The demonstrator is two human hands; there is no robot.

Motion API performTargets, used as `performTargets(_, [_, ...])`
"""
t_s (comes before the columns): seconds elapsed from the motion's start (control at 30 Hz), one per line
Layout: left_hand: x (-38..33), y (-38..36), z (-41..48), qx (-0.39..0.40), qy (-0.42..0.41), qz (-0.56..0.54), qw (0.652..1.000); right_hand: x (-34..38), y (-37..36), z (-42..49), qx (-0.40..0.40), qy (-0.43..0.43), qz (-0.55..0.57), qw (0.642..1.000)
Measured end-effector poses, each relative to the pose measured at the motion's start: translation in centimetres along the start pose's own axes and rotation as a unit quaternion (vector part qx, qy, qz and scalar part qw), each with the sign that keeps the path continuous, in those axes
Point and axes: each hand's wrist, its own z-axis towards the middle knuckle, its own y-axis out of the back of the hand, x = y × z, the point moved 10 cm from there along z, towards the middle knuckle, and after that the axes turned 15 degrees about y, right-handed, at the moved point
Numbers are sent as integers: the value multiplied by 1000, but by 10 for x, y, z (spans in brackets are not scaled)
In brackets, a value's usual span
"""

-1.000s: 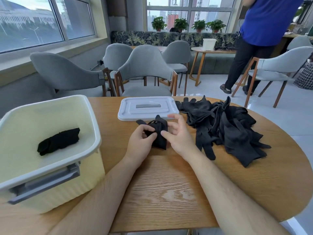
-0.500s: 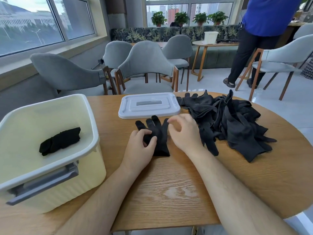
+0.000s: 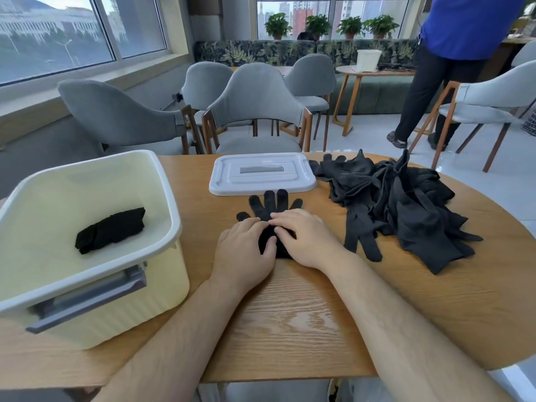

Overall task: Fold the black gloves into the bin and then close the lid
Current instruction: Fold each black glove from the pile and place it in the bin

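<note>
A single black glove [image 3: 271,205] lies flat at the middle of the wooden tabletop [image 3: 290,314], its fingers spread and pointing toward 12 o'clock. Both hands rest on its lower part. The left hand [image 3: 246,250] lies palm down with its fingers fairly straight, pressing the cuff end from 7 o'clock. The right hand [image 3: 307,236] comes in from 4 o'clock, palm down, with its fingers laid across the glove's palm toward 9 o'clock. Neither hand curls round the fabric; both press it flat.

At 12 o'clock from the glove, just beyond its fingertips, the white lid [image 3: 262,174] sits flat on the tabletop, apart from the bin. At 9 o'clock stands the cream bin [image 3: 171,204], open, with a grey handle on its near wall; one folded glove [image 3: 111,229] lies on its floor. At 2 to 3 o'clock a loose pile of black gloves [image 3: 406,210] sprawls over the tabletop, near the right hand but not touching it.

Beyond the tabletop, at 12 o'clock, stand grey chairs [image 3: 255,105], and at 1 o'clock a person in a blue top [image 3: 464,24].
</note>
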Motion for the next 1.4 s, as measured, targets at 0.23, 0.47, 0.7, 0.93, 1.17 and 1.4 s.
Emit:
performTargets(0.23, [-5,-8,-1,46,-22,-8,999,-2,32,-9,-80,-48,-80,992])
performTargets(0.47, [-3,-11,0,64,-31,14,997,-50,62,-50,20,-333,-213,919])
performTargets(0.7, [-11,-7,-3,40,-49,10,998,-45,74,-43,-93,-262,-148,949])
performTargets(0.93, [-27,30,-9,-12,-54,-216,975,-30,83,-36,-315,-157,265,898])
performTargets(1.17, [-6,3,1,159,161,-524,821,-6,40,-16,-210,-119,609,756])
performTargets(1.4, [-18,11,-3,135,39,-418,898,-13,42,-19,-254,-157,564,770])
